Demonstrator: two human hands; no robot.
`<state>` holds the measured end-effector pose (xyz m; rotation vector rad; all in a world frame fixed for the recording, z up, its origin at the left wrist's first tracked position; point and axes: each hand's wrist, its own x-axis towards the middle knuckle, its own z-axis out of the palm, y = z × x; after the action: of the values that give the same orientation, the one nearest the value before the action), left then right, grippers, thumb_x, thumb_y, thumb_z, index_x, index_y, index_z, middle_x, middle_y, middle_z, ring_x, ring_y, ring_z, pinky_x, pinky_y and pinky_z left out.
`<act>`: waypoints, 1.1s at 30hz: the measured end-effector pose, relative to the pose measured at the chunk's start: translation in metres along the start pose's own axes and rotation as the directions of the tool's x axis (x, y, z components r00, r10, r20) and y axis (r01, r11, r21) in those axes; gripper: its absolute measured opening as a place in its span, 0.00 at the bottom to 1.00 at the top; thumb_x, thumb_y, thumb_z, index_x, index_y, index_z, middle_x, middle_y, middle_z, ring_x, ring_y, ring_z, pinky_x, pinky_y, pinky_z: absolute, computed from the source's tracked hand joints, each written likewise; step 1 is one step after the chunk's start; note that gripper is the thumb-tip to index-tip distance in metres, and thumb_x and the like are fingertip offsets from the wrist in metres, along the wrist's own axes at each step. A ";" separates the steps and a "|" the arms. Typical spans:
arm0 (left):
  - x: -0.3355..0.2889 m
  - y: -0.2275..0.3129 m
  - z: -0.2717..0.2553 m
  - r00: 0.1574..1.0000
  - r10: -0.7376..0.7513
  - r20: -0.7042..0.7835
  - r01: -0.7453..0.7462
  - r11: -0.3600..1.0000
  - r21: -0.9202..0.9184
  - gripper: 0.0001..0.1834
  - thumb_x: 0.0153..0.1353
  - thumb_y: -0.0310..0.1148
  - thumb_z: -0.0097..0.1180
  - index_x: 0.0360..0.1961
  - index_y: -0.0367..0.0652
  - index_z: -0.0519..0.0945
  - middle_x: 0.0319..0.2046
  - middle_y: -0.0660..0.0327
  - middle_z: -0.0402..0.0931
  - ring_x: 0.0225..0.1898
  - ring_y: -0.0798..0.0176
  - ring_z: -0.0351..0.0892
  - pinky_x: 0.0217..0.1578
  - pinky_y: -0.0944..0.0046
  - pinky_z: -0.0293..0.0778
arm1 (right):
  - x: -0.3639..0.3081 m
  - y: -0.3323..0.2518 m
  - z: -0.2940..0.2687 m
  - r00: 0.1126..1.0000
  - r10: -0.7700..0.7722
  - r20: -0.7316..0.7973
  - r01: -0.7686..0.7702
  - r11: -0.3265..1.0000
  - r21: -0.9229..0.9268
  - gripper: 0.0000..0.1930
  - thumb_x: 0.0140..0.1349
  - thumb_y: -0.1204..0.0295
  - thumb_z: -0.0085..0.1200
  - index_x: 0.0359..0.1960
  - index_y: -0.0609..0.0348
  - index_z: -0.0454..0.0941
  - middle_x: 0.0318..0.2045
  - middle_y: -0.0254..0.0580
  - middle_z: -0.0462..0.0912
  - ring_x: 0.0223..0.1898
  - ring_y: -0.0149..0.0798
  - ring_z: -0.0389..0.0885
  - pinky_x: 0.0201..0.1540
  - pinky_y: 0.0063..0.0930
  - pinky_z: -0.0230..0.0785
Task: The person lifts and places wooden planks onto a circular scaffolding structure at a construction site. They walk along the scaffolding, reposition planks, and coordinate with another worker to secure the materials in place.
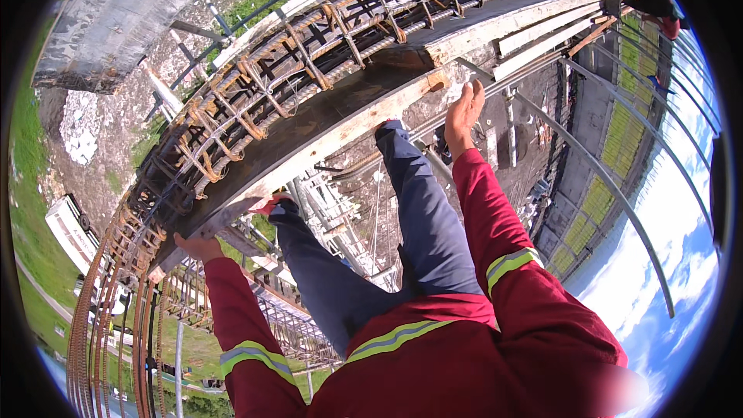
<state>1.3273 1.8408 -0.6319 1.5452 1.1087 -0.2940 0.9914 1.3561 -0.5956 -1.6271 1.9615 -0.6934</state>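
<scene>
Grassy ground (31,178) lies at far left; next, the left hand (201,248) touches the wood-edged panel (333,145), grip unclear. It slants up along a rebar cage (309,67); beside its right end, the right hand (464,114) is open.

Both arms (505,244) out front, spread wide — right hand (465,114) unclenched, fingers (477,95) extended — left hand (201,248) out to side, grip unclear.

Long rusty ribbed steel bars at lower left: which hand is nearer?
Left. The left hand, by the left end of the pale wooden board, is just right of the bars; the right hand is farther up and right.
</scene>
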 end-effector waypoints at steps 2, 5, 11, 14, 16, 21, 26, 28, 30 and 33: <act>0.006 0.000 -0.002 1.000 -0.015 0.009 0.015 1.000 0.009 0.33 0.59 0.59 0.44 0.56 0.46 0.67 0.52 0.57 0.70 0.48 0.54 0.71 0.49 0.51 0.66 | 0.027 0.015 0.016 0.989 0.144 -0.045 -0.141 0.988 0.064 0.25 0.69 0.61 0.37 0.58 0.70 0.63 0.55 0.59 0.67 0.59 0.51 0.65 0.62 0.37 0.54; 0.016 0.002 -0.009 0.993 -0.121 0.002 0.121 0.991 0.056 0.30 0.60 0.58 0.42 0.52 0.44 0.70 0.49 0.57 0.73 0.47 0.55 0.72 0.47 0.54 0.68 | 0.045 0.016 0.047 0.998 -0.001 -0.056 0.007 0.994 0.106 0.26 0.69 0.59 0.36 0.60 0.70 0.61 0.57 0.60 0.66 0.59 0.53 0.65 0.62 0.38 0.54; 0.033 0.001 -0.016 0.996 -0.087 -0.010 0.088 0.995 0.041 0.31 0.59 0.59 0.41 0.50 0.43 0.72 0.50 0.57 0.74 0.48 0.54 0.72 0.49 0.52 0.67 | 0.041 -0.009 0.067 0.998 0.008 0.060 -0.007 1.000 -0.024 0.35 0.68 0.53 0.37 0.65 0.73 0.48 0.52 0.71 0.70 0.54 0.63 0.70 0.56 0.44 0.60; 0.030 0.001 -0.014 0.997 -0.071 0.031 0.070 0.997 0.016 0.31 0.59 0.58 0.41 0.51 0.43 0.71 0.51 0.57 0.74 0.50 0.53 0.72 0.49 0.51 0.67 | 0.040 -0.018 0.063 0.998 0.027 0.063 -0.022 0.996 -0.085 0.36 0.68 0.52 0.35 0.66 0.71 0.47 0.48 0.73 0.73 0.50 0.65 0.73 0.52 0.44 0.63; 0.026 0.001 -0.011 0.999 -0.034 -0.042 0.035 0.999 0.028 0.31 0.60 0.58 0.41 0.52 0.43 0.70 0.52 0.56 0.72 0.51 0.53 0.71 0.50 0.51 0.66 | 0.040 -0.020 0.062 0.993 0.068 0.099 -0.063 0.997 -0.053 0.35 0.68 0.52 0.35 0.66 0.71 0.47 0.48 0.74 0.73 0.50 0.65 0.73 0.52 0.44 0.64; 0.018 0.000 -0.006 0.999 -0.009 -0.037 0.010 0.999 0.035 0.31 0.59 0.58 0.42 0.54 0.45 0.69 0.55 0.55 0.70 0.53 0.53 0.71 0.53 0.49 0.65 | 0.042 -0.015 0.064 0.995 0.060 0.080 -0.058 0.998 -0.034 0.34 0.69 0.54 0.36 0.67 0.69 0.46 0.49 0.69 0.74 0.51 0.61 0.74 0.53 0.41 0.64; 0.018 0.000 -0.005 0.997 -0.007 -0.080 0.011 0.999 0.053 0.30 0.58 0.58 0.43 0.52 0.45 0.71 0.53 0.56 0.72 0.51 0.54 0.73 0.51 0.50 0.65 | 0.041 -0.017 0.067 0.997 0.047 0.064 -0.056 0.987 0.149 0.33 0.70 0.56 0.38 0.67 0.69 0.46 0.54 0.59 0.72 0.55 0.48 0.72 0.56 0.33 0.62; 0.019 0.000 -0.006 0.998 -0.054 -0.037 0.054 0.999 0.002 0.29 0.58 0.58 0.43 0.50 0.46 0.73 0.52 0.57 0.74 0.50 0.55 0.73 0.51 0.51 0.66 | 0.040 -0.021 0.066 0.996 0.069 0.063 -0.079 0.979 0.186 0.33 0.70 0.57 0.38 0.67 0.69 0.47 0.56 0.56 0.70 0.56 0.43 0.71 0.58 0.30 0.61; 0.020 0.001 -0.007 0.998 -0.057 -0.030 0.057 0.998 -0.004 0.29 0.58 0.58 0.43 0.48 0.46 0.74 0.51 0.58 0.75 0.49 0.55 0.74 0.51 0.51 0.66 | 0.038 -0.024 0.066 0.988 0.128 0.087 -0.148 0.941 0.304 0.33 0.71 0.56 0.38 0.67 0.69 0.47 0.58 0.55 0.68 0.57 0.42 0.70 0.59 0.28 0.60; 0.024 0.000 -0.012 1.000 -0.029 -0.011 0.029 1.000 0.004 0.29 0.57 0.57 0.43 0.48 0.46 0.75 0.50 0.58 0.75 0.51 0.55 0.74 0.52 0.52 0.66 | 0.038 -0.024 0.065 0.985 0.145 0.090 -0.164 0.952 0.257 0.34 0.70 0.57 0.39 0.67 0.70 0.46 0.59 0.54 0.67 0.58 0.41 0.68 0.60 0.27 0.59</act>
<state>1.3358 1.8626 -0.6453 1.5370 1.1410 -0.3080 1.0455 1.3103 -0.6306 -1.3065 1.8347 -0.7868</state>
